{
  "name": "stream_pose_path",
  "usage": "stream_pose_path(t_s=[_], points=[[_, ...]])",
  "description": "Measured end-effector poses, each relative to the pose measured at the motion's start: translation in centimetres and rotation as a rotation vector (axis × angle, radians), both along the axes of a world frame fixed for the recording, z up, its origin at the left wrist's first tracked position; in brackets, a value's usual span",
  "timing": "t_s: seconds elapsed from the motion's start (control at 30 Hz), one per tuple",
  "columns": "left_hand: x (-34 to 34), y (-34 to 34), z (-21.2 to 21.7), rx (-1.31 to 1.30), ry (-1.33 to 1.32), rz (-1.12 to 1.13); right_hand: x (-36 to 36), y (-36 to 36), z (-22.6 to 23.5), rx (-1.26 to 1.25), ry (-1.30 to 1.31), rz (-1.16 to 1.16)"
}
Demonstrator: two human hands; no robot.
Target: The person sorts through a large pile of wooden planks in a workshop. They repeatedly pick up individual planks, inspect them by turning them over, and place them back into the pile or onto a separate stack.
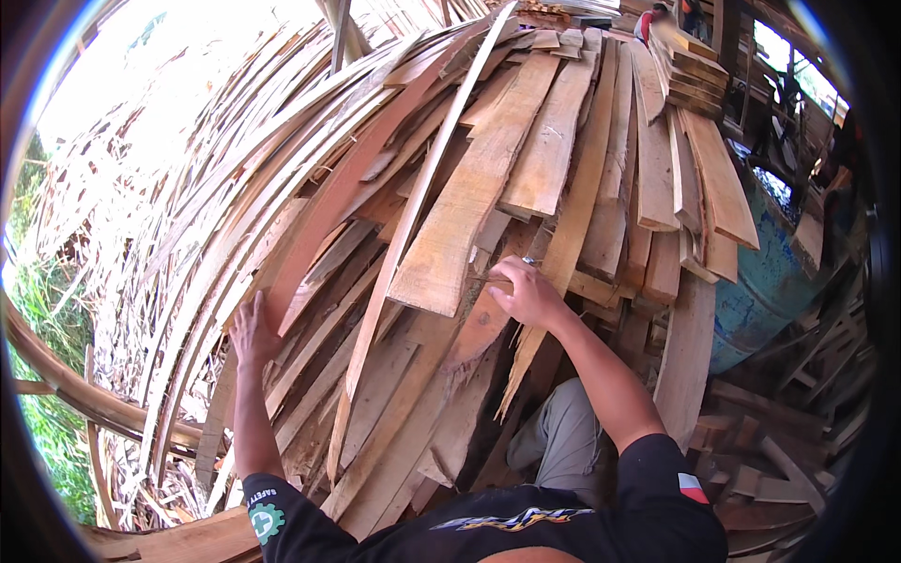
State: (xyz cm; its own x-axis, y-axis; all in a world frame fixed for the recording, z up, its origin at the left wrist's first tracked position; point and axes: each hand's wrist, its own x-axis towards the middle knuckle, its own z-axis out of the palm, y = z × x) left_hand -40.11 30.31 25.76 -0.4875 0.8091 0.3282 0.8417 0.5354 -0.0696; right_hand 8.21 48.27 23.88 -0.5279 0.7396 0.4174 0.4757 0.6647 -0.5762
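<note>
My left hand [254,330] lies with its fingers stretched out against the near end of a long reddish-brown plank [330,211], over the edges of thin strips beside it. My right hand [527,293], with a ring on one finger, is closed in a pinch near the middle of the pile. What its fingertips hold is too small to make out; a thin dark edge of wood shows by them. Just left of it is the end of a wide pale board [434,272]. Below it lies an orange-brown piece with a frayed end [481,330]. A splintered narrow board [540,342] passes under my right wrist.
Rough boards of many widths fan out toward me, with a long thin strip [413,206] across them. Stacked thick planks [693,70] stand far right, near a person [645,26]. A blue drum [765,296] and wood offcuts [760,469] are at right. A curved pole [103,408] crosses left.
</note>
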Motion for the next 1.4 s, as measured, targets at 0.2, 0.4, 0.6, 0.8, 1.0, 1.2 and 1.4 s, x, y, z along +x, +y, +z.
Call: stream_pose_path(t_s=[0.2,0.4,0.6,0.8,1.0,1.2,1.4], points=[[-4.0,-0.5,10.0,0.253,-0.305,-0.149,0.3,0.4,-0.8,0.046,0.036,0.001],[-0.6,-1.9,23.8,0.269,-0.444,-0.140,0.6,0.3,-0.8,0.016,0.050,-0.001],[-2.9,-1.9,31.2,0.300,-0.400,-0.190,0.3,0.2,-0.7,0.009,0.088,-0.013],[-4.5,-1.8,33.5,0.342,-0.419,-0.237,0.3,0.0,0.0,-0.018,0.093,0.003],[-7.1,-1.1,33.0,0.264,-0.372,-0.204,0.5,-0.2,0.0,-0.024,0.087,0.008],[-10.8,-1.9,31.7,0.243,-0.490,-0.264,0.1,-0.3,0.0,-0.024,0.101,0.027],[-5.4,-2.5,24.5,0.267,-0.171,-0.221,0.0,-0.1,-0.2,-0.006,0.118,0.033]])
